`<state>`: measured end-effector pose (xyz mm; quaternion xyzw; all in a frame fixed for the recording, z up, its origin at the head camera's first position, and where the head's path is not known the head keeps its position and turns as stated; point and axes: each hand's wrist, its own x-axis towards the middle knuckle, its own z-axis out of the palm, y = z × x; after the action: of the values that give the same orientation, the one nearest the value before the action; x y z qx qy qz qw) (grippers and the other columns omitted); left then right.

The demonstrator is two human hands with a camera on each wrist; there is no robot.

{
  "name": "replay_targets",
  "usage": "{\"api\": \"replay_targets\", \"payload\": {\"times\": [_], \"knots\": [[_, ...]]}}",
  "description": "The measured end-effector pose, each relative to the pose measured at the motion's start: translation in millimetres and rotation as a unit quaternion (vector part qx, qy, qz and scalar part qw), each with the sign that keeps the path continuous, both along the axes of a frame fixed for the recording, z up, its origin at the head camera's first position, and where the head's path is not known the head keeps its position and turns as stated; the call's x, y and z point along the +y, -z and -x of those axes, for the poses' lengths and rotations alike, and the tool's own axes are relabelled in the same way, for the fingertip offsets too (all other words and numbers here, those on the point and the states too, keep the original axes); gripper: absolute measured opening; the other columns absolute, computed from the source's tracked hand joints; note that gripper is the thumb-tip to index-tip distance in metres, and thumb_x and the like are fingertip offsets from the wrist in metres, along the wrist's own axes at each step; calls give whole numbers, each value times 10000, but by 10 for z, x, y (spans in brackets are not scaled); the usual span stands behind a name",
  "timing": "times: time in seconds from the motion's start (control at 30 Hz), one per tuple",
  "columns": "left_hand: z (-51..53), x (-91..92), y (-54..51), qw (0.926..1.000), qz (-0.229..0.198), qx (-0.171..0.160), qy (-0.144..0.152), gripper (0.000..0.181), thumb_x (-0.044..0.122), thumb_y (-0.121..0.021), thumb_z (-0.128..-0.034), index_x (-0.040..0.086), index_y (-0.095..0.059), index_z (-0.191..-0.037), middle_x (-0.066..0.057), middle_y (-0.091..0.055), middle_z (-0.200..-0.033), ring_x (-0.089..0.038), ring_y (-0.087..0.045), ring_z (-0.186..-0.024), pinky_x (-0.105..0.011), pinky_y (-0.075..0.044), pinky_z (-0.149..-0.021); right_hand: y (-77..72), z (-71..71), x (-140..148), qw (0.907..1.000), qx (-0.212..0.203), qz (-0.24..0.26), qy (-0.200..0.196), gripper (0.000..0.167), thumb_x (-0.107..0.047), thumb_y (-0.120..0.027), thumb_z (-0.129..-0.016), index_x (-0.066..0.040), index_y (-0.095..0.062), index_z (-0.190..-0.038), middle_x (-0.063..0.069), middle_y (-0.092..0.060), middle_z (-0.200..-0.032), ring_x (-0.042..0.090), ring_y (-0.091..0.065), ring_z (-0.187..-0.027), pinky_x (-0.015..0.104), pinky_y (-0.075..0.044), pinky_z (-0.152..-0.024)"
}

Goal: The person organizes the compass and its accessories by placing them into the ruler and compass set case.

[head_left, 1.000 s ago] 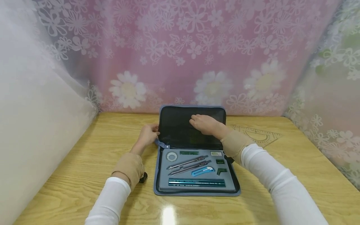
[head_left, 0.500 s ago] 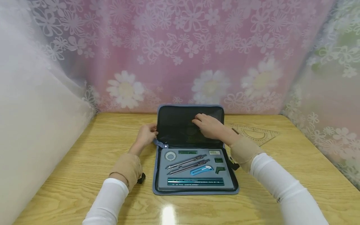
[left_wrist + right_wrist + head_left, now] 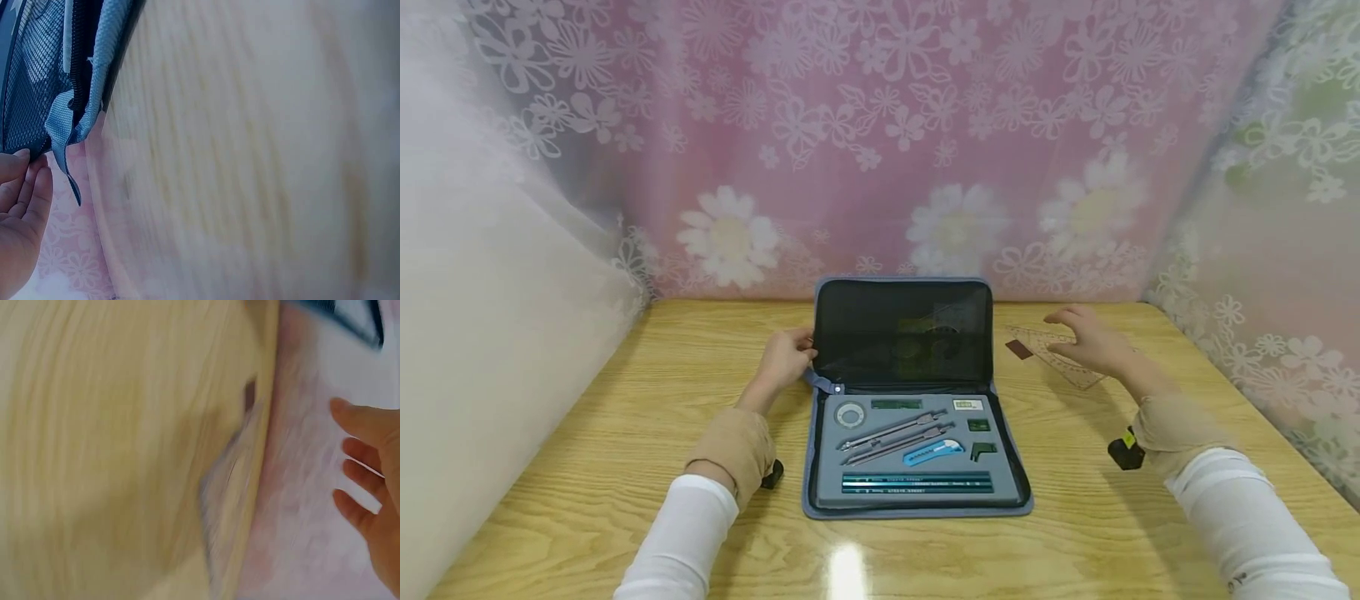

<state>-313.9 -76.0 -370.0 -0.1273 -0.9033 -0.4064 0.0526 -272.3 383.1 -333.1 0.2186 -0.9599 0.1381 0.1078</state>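
Note:
A blue zip case point(image 3: 917, 514) stands open on the table, its lid point(image 3: 857, 333) raised, with a dark mesh pocket. My left hand point(image 3: 784, 358) pinches the lid's left edge between thumb and fingers; the left wrist view shows the same hand point(image 3: 22, 219) at the mesh corner. Over a clear set square point(image 3: 1081, 377) with a protractor arc hovers my right hand point(image 3: 1096, 343), thumb and fingers spread, holding nothing. Beside the set square lies a small dark red-brown rectangle point(image 3: 1019, 349). Yellowish and clear shapes show faintly inside the pocket.
The case's grey tray point(image 3: 865, 464) holds dark green pencils point(image 3: 917, 483), two compasses point(image 3: 891, 431), a blue utility knife point(image 3: 932, 453), a round tape-like ring point(image 3: 850, 414), a white eraser point(image 3: 967, 405) and small green pieces. A floral curtain point(image 3: 820, 150) hangs behind the table point(image 3: 587, 467).
My right hand has left the front of the lid and moved right, over the set square. The mesh pocket and the red-brown rectangle now show fully. My left hand stays on the lid's edge.

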Motion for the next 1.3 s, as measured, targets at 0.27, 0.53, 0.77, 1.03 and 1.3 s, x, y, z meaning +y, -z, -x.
{"api": "replay_targets", "payload": {"times": [0.27,0.53,0.77,1.03,1.3], "knots": [[21,1,24,10000,-31,-54,-2,370,-47,-578,-848,-90,-558,-1215,-231,-634,-1039,-312,-593,-986,-361,-503,-757,224,-79,538,9918,-1104,-519,382,400,-171,-710,-803,100,-616,-1082,271,-575,-1078,471,-497,-1017,570,-408,-833],[4,5,17,9999,-41,-114,-29,375,-49,-576,-851,-82,-555,-1223,-224,-634,-1041,-309,-591,-980,-359,-502,-744,331,-107,648,9909,-1165,-668,119,331,-229,-744,-772,15,-690,-989,141,-624,-974,364,-578,-907,508,-458,-784],[11,6,16,9999,-66,-97,-68,361,-53,-575,-849,-85,-563,-1209,-223,-635,-1032,-308,-592,-972,-358,-502,-741,309,-80,580,9887,-1131,-980,-74,363,-276,-739,-777,18,-685,-983,82,-598,-924,261,-577,-826,441,-472,-717],[-6,17,18,10000,-65,-49,-50,363,-61,-586,-836,-89,-572,-1198,-225,-645,-1010,-306,-602,-953,-356,-504,-736,306,-15,590,9843,-1157,-1249,-453,253,-217,-738,-778,-14,-693,-922,136,-616,-959,327,-588,-872,464,-475,-752],[14,3,24,10000,-72,1,-65,355,-60,-583,-837,-89,-576,-1191,-223,-646,-1004,-302,-603,-946,-355,-504,-733,247,8,540,9805,-1377,-1334,-439,159,-201,-726,-792,-79,-694,-890,30,-659,-887,213,-607,-788,399,-490,-690]]}}
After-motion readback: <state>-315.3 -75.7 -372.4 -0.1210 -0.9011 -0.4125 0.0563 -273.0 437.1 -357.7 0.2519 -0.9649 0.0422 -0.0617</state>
